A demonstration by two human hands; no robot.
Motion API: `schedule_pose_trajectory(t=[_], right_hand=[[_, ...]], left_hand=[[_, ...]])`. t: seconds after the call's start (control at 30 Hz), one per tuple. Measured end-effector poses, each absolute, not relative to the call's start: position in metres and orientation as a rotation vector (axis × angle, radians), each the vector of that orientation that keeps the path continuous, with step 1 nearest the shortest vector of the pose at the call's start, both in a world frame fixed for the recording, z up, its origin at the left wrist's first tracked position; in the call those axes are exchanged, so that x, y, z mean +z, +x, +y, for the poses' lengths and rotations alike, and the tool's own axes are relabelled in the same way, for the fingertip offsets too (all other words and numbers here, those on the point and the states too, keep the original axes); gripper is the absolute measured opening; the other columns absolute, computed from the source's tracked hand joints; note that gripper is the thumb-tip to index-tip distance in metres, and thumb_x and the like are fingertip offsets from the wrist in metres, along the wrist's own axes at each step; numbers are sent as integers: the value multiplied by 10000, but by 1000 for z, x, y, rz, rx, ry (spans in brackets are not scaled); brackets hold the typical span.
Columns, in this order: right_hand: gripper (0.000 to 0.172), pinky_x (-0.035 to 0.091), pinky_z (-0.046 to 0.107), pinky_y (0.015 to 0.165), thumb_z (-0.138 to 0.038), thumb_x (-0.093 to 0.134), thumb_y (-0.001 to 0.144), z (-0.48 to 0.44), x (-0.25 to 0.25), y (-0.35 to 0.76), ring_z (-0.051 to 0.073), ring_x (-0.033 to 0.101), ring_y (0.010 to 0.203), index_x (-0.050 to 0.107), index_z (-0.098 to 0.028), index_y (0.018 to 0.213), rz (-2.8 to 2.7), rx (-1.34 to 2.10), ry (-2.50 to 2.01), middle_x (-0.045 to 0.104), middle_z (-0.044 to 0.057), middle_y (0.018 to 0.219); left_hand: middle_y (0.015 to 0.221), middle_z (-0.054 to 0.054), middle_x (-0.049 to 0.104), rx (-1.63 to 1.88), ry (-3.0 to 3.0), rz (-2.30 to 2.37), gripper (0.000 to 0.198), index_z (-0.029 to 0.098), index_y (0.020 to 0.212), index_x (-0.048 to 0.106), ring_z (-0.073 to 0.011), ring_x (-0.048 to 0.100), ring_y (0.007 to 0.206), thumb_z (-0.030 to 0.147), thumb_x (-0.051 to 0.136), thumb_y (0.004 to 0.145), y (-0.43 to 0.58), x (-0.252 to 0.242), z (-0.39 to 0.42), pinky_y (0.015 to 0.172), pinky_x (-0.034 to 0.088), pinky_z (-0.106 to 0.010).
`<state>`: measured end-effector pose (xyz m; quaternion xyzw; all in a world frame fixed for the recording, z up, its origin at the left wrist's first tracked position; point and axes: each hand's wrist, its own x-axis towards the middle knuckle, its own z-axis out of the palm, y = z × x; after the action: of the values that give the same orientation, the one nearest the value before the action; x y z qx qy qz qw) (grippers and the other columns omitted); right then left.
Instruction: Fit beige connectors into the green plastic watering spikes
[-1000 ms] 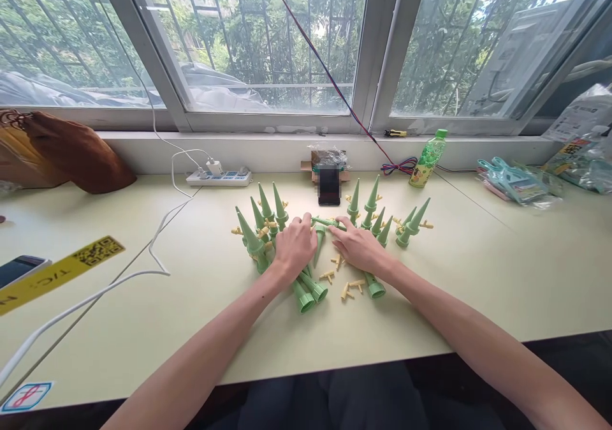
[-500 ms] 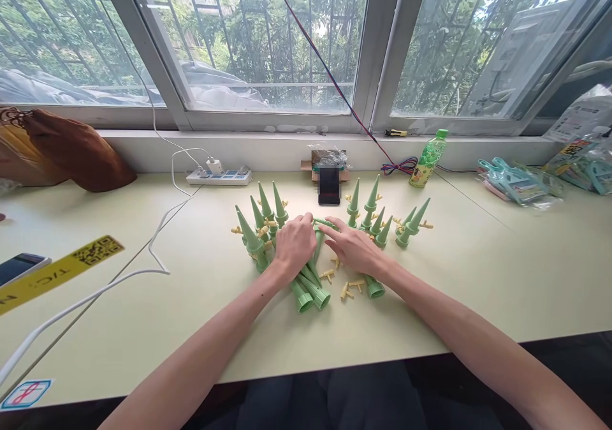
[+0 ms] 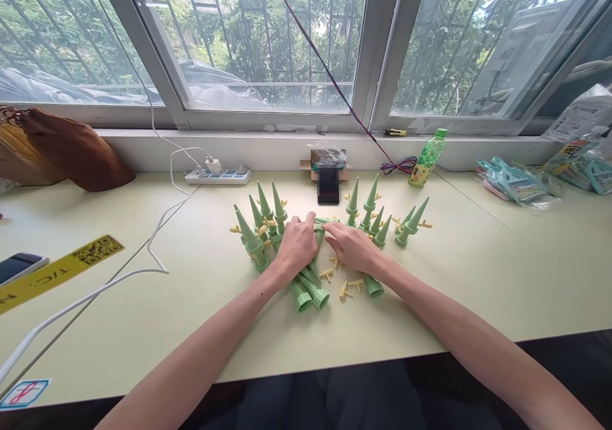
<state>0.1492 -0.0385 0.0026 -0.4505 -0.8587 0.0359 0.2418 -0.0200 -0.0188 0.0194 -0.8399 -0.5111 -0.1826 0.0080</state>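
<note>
My left hand (image 3: 296, 246) and my right hand (image 3: 352, 247) rest side by side on a heap of green plastic cone spikes (image 3: 310, 286) lying on the pale table (image 3: 191, 302). Both hands have their fingertips closed on one green spike (image 3: 326, 221) lying crosswise between them. More green spikes stand upright to the left (image 3: 261, 222) and to the right (image 3: 377, 216). Small cream T-shaped connectors (image 3: 351, 286) lie loose below my right hand.
A black phone (image 3: 328, 185) stands behind the spikes, a power strip (image 3: 218, 176) with white cables to its left. A green bottle (image 3: 427, 158), plastic bags (image 3: 516, 184), a brown bag (image 3: 71, 152), a second phone (image 3: 19, 267) and a yellow strip (image 3: 57, 274) surround the area.
My right hand has shifted slightly left and drawn closer to my left hand; the crosswise spike has moved a little with it. Everything else is where it was.
</note>
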Motion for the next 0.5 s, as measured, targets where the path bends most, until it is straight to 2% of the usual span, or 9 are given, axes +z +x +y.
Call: schedule_pose_trajectory(t=[0.17,0.33,0.5], right_hand=[[342,529,372,865,-154,416,974,-36,3,147,257,621,1094,505,-173,1304,-2347,118,-1203,591,126,1280],[364,526,342,784,-164,471,963,-36,5,149,237,644,972,498,-184,1325,-2354,126,-1264,606,125,1186],[398,514,317,739,-161,537,934,-36,4,151,229,645,928,490,-176,1330,-2361,114,-1296,602,120,1156]], left_hand=[[757,-94,602,-566,-2648,-1596,225,142,989,563,-258,536,797,80,374,883,-18,20,-19,717,428,-340],[805,-90,626,-642,-2720,-1491,181,160,889,566,-250,536,802,113,392,897,-19,12,-15,768,434,-367],[731,-69,603,-718,-2744,-1449,155,169,836,565,-243,529,767,101,429,866,-20,9,-13,749,437,-371]])
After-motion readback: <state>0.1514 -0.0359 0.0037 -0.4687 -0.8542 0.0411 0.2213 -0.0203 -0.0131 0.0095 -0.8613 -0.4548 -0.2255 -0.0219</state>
